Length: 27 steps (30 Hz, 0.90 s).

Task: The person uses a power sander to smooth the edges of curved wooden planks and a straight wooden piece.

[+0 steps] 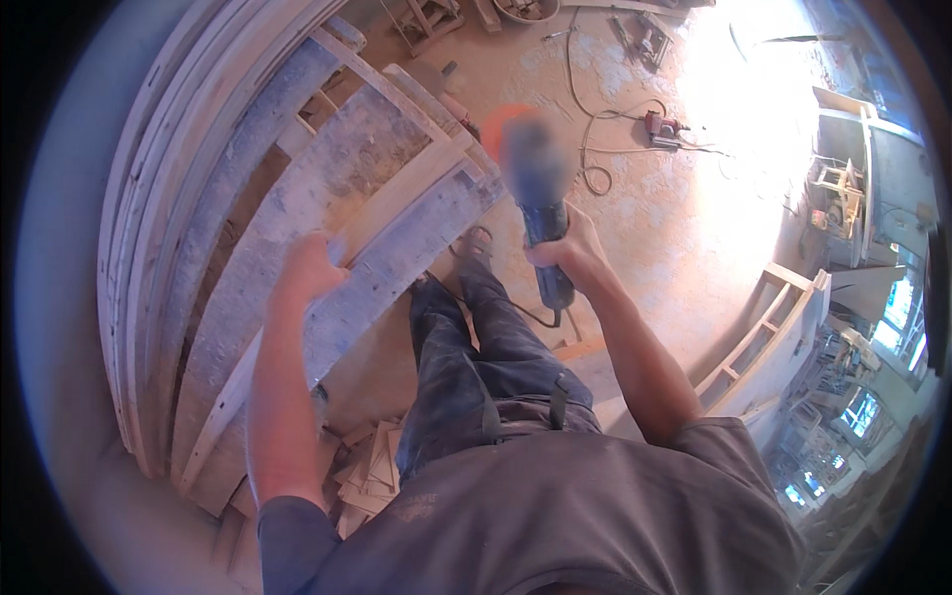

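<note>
My right hand grips a blue power grinder by its body, with an orange disc guard at its far end; the tool's head is blurred. Its black cord hangs below my hand. My left hand rests on the edge of a large wooden frame made of grey boards and pale crossbars, which leans against the wall on my left. The grinder sits just right of the frame's upper corner, apart from it. My legs in dark trousers stand between the frame and the tool.
Wood offcuts lie on the floor by my feet. A pale cable snakes across the dusty floor toward another power tool. A wooden frame leans at the right; more woodwork stands at the far right.
</note>
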### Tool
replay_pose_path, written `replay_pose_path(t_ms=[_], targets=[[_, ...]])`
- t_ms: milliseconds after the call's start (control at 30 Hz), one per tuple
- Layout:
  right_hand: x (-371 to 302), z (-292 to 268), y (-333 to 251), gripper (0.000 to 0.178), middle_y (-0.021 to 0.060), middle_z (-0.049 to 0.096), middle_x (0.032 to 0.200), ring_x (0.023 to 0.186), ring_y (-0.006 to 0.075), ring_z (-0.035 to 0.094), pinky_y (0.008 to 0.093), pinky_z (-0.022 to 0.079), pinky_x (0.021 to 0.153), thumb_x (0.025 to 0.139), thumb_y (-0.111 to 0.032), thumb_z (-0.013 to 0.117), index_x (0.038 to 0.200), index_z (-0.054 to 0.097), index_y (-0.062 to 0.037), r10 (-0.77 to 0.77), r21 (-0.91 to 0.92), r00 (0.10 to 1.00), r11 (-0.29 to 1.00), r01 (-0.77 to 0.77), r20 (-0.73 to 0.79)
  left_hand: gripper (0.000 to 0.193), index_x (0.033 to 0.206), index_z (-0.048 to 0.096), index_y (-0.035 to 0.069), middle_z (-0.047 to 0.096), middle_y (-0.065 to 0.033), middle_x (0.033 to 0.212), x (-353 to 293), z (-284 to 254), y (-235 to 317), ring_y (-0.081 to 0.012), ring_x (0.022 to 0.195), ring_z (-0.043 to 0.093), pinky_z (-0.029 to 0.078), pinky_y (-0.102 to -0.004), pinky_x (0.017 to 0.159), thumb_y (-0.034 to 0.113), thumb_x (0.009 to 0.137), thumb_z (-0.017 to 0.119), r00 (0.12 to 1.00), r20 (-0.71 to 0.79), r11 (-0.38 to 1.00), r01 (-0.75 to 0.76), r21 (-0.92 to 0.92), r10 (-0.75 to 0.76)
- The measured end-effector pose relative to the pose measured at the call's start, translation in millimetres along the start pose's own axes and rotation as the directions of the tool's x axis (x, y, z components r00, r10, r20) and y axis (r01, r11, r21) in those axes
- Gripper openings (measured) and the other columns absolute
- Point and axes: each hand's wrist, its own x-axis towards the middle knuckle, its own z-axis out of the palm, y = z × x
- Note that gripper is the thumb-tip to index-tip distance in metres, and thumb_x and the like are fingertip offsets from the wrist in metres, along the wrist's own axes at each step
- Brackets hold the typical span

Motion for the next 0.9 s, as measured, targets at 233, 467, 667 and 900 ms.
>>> replay_pose_path(t_ms=[233, 467, 667, 900], targets=[[27, 14, -8, 0.044, 0.0058, 0.067, 0.086, 0.078, 0.0168, 0.064, 0.0327, 0.053, 0.076, 0.06, -0.01, 0.077, 0.101, 0.064, -0.0009, -0.054, -0.12, 0.996, 0.991, 0.062, 0.068, 0.054, 0.113, 0.074, -0.004, 0.072, -0.0288, 0.113, 0, -7, 0, -0.0422, 0.109, 0.07, 0.055, -0.0451, 0.097, 0.019, 0.066, 0.087, 1.0, 0.009, 0.998, 0.006, -0.061, -0.006], [44, 9, -19, 0.044, 0.0059, 0.067, 0.087, 0.078, 0.018, 0.065, 0.0335, 0.053, 0.078, 0.059, -0.01, 0.077, 0.1, 0.064, -0.0005, -0.068, -0.208, 0.989, 0.973, 0.095, 0.132, 0.055, 0.116, 0.073, -0.001, 0.072, -0.0277, 0.112, -1, -14, 5, -0.0429, 0.11, 0.069, 0.055, -0.0453, 0.097, 0.018, 0.066, 0.086, 0.996, 0.081, 0.996, 0.055, -0.073, -0.049], [47, -11, 2, 0.049, 0.0061, 0.068, 0.087, 0.078, 0.0175, 0.064, 0.0322, 0.052, 0.078, 0.058, -0.012, 0.079, 0.103, 0.065, -0.0004, -0.006, -0.154, 0.992, 0.988, 0.026, 0.128, 0.053, 0.115, 0.073, 0.0, 0.072, -0.0271, 0.114, 2, -9, -1, -0.0422, 0.111, 0.068, 0.054, -0.0448, 0.098, 0.016, 0.066, 0.084, 0.998, 0.063, 0.996, 0.015, -0.089, -0.01], [59, -8, -14, 0.051, 0.005, 0.067, 0.088, 0.08, 0.0162, 0.063, 0.0315, 0.052, 0.079, 0.058, -0.012, 0.079, 0.106, 0.064, -0.0004, -0.097, -0.326, 0.975, 0.932, 0.159, 0.2, 0.057, 0.122, 0.071, 0.001, 0.07, -0.0264, 0.119, -1, -2, 0, -0.0415, 0.114, 0.067, 0.053, -0.0445, 0.101, 0.014, 0.068, 0.081, 1.0, 0.018, 0.996, -0.001, -0.088, 0.003]])
